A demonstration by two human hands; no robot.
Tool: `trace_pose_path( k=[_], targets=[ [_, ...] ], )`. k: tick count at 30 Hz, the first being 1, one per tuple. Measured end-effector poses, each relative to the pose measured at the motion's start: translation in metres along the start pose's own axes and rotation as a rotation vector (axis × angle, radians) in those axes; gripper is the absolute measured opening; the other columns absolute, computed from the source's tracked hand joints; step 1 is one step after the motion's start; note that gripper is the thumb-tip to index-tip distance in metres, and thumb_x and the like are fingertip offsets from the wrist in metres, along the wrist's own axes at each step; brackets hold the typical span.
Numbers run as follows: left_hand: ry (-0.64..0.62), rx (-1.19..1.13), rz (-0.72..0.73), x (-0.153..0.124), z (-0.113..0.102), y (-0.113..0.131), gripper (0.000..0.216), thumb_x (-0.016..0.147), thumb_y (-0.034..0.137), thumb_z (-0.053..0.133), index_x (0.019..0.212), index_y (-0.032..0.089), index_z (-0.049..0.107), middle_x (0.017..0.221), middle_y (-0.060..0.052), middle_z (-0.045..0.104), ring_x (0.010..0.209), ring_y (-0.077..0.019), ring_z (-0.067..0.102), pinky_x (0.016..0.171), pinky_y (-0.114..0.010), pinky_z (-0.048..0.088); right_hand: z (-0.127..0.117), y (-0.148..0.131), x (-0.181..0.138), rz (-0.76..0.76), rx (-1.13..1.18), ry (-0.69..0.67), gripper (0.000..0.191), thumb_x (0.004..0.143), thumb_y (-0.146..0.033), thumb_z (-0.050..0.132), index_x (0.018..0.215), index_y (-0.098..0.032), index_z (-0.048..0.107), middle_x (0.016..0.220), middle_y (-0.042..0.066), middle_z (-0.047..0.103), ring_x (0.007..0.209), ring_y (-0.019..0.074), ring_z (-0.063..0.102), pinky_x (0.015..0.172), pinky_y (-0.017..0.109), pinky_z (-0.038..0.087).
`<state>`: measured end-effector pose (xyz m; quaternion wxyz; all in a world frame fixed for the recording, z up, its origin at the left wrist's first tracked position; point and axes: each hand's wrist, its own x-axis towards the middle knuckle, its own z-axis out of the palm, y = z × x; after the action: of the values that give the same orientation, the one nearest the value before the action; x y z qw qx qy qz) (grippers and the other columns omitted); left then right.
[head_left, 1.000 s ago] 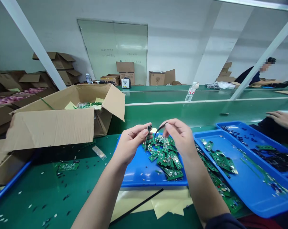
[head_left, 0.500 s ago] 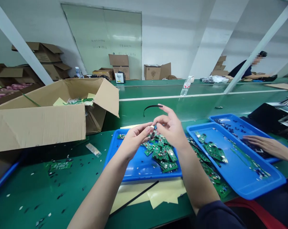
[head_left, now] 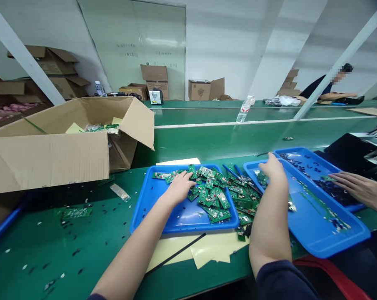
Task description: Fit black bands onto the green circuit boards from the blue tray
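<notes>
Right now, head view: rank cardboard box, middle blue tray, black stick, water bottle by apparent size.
1. cardboard box
2. middle blue tray
3. black stick, long but thin
4. water bottle, which looks smallest; it stands far back, so its true size is unsure.

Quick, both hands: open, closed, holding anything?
Left hand: open, fingers on circuit boards in the middle tray.
Right hand: palm down over the next tray; grip cannot be told.

Probably an electronics assembly line: green conveyor bench [head_left: 207, 137], circuit boards [head_left: 218, 200] in blue trays [head_left: 151, 208], cardboard cartons [head_left: 51, 154]
</notes>
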<state>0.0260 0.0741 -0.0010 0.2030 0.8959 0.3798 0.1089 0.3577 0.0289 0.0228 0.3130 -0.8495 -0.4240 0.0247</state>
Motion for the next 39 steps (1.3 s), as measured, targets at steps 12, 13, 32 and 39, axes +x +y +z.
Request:
trace_pose_path(
  k=[12, 13, 32, 39],
  targets=[
    [0.287, -0.365, 0.052, -0.008, -0.045, 0.012, 0.032, 0.089, 0.032, 0.052, 0.114, 0.014, 0.057, 0.099, -0.01, 0.067, 0.088, -0.0209, 0.064, 0.075, -0.033, 0.051, -0.007, -0.116, -0.066, -0.37, 0.778, -0.494, 0.077, 0.078, -0.029, 0.061, 0.145, -0.02, 0.025, 0.116, 0.013, 0.061, 0.082, 0.0186, 0.065, 0.071, 0.032, 0.055],
    [0.352, -0.433, 0.059, -0.012, -0.049, 0.016, 0.032, 0.087, 0.034, 0.055, 0.112, 0.015, 0.058, 0.094, -0.008, 0.067, 0.084, -0.0194, 0.063, 0.071, -0.03, 0.051, -0.006, -0.127, -0.077, -0.398, 0.852, -0.563, 0.078, 0.078, -0.03, 0.062, 0.145, -0.02, 0.023, 0.111, 0.011, 0.063, 0.079, 0.0179, 0.064, 0.068, 0.032, 0.055],
    [0.686, -1.304, 0.072, -0.039, -0.077, 0.055, 0.019, 0.062, 0.02, 0.079, 0.08, 0.021, 0.073, 0.074, 0.0, 0.062, 0.068, -0.0099, 0.057, 0.061, -0.02, 0.046, -0.004, -0.165, -0.132, -0.442, 1.314, -0.323, 0.067, 0.077, -0.025, 0.064, 0.135, -0.03, 0.032, 0.088, 0.001, 0.065, 0.079, 0.0173, 0.064, 0.07, 0.035, 0.059],
    [0.854, -0.749, 0.312, -0.054, -0.081, 0.061, 0.012, 0.075, 0.014, 0.067, 0.078, 0.023, 0.074, 0.092, -0.006, 0.064, 0.089, -0.0179, 0.06, 0.074, -0.029, 0.05, -0.007, -0.157, -0.125, -0.385, 1.345, -0.49, 0.069, 0.075, -0.025, 0.068, 0.133, -0.027, 0.032, 0.097, 0.004, 0.067, 0.081, 0.0179, 0.066, 0.067, 0.033, 0.058]
  ],
)
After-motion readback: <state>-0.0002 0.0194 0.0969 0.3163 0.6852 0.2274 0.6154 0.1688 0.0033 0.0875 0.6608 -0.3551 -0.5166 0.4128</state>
